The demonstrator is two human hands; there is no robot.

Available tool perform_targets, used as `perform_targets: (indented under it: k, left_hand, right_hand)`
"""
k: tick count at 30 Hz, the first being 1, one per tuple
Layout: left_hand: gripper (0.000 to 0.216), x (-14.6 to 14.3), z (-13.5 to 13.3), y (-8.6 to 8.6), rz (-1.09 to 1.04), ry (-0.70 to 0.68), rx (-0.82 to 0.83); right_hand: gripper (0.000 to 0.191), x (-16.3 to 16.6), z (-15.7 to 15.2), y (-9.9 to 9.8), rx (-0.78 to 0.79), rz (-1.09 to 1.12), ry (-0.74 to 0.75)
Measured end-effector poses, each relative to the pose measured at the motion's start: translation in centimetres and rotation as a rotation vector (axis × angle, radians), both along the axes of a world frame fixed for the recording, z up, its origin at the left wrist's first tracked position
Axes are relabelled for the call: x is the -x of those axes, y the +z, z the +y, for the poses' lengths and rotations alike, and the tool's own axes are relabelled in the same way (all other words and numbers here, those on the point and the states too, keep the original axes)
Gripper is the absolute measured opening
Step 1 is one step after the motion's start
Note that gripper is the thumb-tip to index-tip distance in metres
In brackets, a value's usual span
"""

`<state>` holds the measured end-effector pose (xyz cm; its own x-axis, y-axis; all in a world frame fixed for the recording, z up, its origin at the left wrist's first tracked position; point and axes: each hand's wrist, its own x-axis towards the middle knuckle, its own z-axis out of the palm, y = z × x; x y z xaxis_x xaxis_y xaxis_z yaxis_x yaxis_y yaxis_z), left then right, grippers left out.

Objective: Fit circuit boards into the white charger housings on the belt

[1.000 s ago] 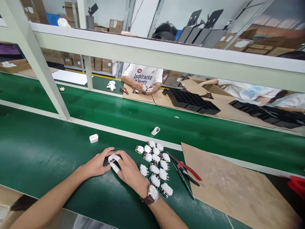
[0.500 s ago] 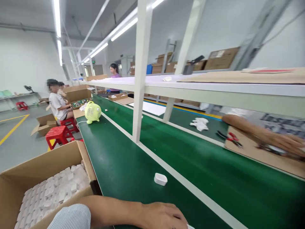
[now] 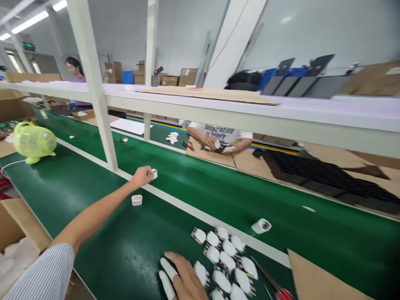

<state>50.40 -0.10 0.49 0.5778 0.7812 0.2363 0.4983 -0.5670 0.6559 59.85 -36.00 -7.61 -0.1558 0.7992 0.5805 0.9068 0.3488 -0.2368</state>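
Note:
My left hand (image 3: pixel 142 177) reaches over the white divider strip, fingers closed on a small white plastic housing (image 3: pixel 154 174) with a dark opening. An oval white plastic cup (image 3: pixel 136 200) stands on the green table below that arm. My right hand (image 3: pixel 186 280), with white finger cots on two fingers, lies low over the table, fingers stretched and apart. Beside it is a cluster of white oval pieces on small circuit boards (image 3: pixel 227 261). Another white housing (image 3: pixel 261 226) lies on the green belt to the right, its inner parts showing.
Red-handled pliers (image 3: pixel 283 293) and a cardboard sheet (image 3: pixel 315 275) lie at the lower right. A green fan (image 3: pixel 34 141) stands at left, above an open carton (image 3: pixel 23 221). A white post (image 3: pixel 93 83) carries the shelf. Across the belt, a co-worker's hands (image 3: pixel 218 146) hold parts.
The view has swung right, bringing my right hand and the board cluster into sight. My left hand has moved from the near side of the table out over the strip.

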Motion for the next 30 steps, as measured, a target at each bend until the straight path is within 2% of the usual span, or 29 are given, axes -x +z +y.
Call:
perform_targets:
  k: [3, 5, 8, 10, 13, 16, 20, 24, 26, 30]
  left_hand:
    - [0.021, -1.0, 2.7, 0.5, 0.073, 0.054, 0.008]
    - [0.024, -0.8, 2.6, 0.4, 0.097, 0.056, 0.006]
    - [0.036, 1.1, 1.2, 0.0, 0.086, 0.023, -0.005]
    - [0.051, 3.7, 0.2, -0.4, 0.089, -0.054, 0.006]
    - [0.071, 8.1, -1.0, -1.4, 0.207, -0.324, 0.036]
    - [0.066, 10.4, -2.7, -2.9, 0.289, -0.447, 0.077]
    - [0.054, 8.2, -7.2, -4.9, 0.238, -0.531, 0.079]
    - [0.053, 5.4, -11.8, -6.4, 0.144, -0.695, 0.061]
    - [0.058, 5.3, -13.0, -7.0, 0.106, -0.683, 0.073]
    - [0.086, 6.7, -13.6, -7.7, 0.071, -0.645, 0.141]
  right_hand:
    - [0.041, 0.4, -0.1, 1.1, 0.075, 0.017, -0.020]
    - [0.040, 0.3, -0.2, 1.7, 0.105, 0.039, -0.059]
    - [0.033, -1.6, -0.4, 2.4, 0.057, 0.079, -0.183]
    - [0.031, -3.9, -1.0, 2.8, 0.041, 0.074, -0.306]
    - [0.033, -7.2, -2.1, 3.7, 0.112, 0.007, -0.450]
    - [0.036, -8.9, -1.9, 4.3, 0.251, -0.070, -0.502]
    - [0.032, -9.1, 1.7, 4.0, 0.404, -0.153, -0.499]
    - [0.023, -8.0, 5.0, 3.3, 0.442, -0.167, -0.463]
    - [0.022, -6.8, 5.4, 3.1, 0.434, -0.155, -0.414]
    - [0.025, -4.6, 5.0, 2.6, 0.408, -0.099, -0.321]
